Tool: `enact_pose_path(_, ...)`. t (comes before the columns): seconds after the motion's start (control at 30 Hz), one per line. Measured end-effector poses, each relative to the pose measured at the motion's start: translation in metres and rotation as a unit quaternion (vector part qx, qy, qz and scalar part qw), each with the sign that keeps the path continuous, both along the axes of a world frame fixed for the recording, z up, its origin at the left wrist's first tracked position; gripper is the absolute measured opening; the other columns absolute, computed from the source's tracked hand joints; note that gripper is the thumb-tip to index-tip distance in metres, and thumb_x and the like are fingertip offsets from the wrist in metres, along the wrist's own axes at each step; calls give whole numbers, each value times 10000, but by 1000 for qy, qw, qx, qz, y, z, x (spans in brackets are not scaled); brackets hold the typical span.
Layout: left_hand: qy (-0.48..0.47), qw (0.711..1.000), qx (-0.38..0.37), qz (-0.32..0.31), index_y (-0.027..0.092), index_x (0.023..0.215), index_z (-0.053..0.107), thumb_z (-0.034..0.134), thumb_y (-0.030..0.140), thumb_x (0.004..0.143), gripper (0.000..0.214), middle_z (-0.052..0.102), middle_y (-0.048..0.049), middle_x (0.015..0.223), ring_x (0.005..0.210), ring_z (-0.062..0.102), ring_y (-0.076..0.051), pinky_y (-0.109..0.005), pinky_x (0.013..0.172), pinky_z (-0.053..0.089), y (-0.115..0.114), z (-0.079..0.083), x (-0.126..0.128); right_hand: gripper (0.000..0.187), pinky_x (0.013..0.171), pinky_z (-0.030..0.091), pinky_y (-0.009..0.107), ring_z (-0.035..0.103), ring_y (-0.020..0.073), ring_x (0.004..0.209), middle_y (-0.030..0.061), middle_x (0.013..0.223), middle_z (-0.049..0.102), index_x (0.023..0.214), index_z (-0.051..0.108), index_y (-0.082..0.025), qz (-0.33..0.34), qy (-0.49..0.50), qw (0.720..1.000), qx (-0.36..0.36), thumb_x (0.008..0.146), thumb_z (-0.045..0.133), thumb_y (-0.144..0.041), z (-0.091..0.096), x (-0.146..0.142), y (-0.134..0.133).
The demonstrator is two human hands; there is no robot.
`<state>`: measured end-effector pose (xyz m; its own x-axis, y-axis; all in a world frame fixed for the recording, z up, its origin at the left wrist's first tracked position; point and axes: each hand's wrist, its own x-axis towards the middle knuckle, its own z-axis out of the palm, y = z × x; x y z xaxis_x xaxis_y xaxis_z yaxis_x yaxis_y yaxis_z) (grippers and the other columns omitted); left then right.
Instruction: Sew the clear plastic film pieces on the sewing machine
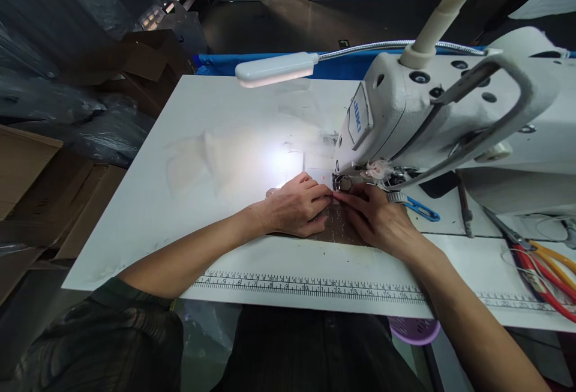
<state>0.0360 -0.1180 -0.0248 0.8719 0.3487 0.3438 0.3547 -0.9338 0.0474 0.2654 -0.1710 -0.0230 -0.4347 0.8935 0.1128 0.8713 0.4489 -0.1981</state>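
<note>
My left hand (300,205) rests in front of the sewing machine (396,104), its fingers curled and fingertips pinched together near the presser foot (339,182). From the other side my right hand (380,215) reaches in, index finger and thumb bent toward the left fingertips. The fingertips of both hands meet just before the foot; whatever they pinch is too small or hidden to make out. Beneath the hands lies a flat brown piece (336,228) flecked with pale lint and thread bits. A small rounded edge of something shows behind my left wrist.
A white lamp (276,69) on a bendable neck lights the white table (216,104). A printed ruler (297,284) runs along its front edge. At right lie a blue tool (422,209) and scissors with red and yellow handles (546,266). Cardboard boxes (58,200) stand left.
</note>
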Motion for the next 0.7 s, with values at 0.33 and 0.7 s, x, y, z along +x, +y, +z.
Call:
enact_pose_path(0.33,46,999,-7,11,70,1134,637,473,330,922,374,627,-173,1191,783,572,-221,-390,736,422,4,6,-2,396,557,476,308,651,293,928,160,1120,668,1300,657,-265,5,9,1000,15,969,449,-327,1,-3,-1)
enact_pose_path(0.7,46,999,-10,4,74,1195,615,504,407,896,461,610,-164,1185,828,565,-227,-395,755,417,15,8,-4,318,876,539,362,656,255,1069,80,1136,707,1190,661,-226,-3,159,983,-93,951,460,-285,23,18,8)
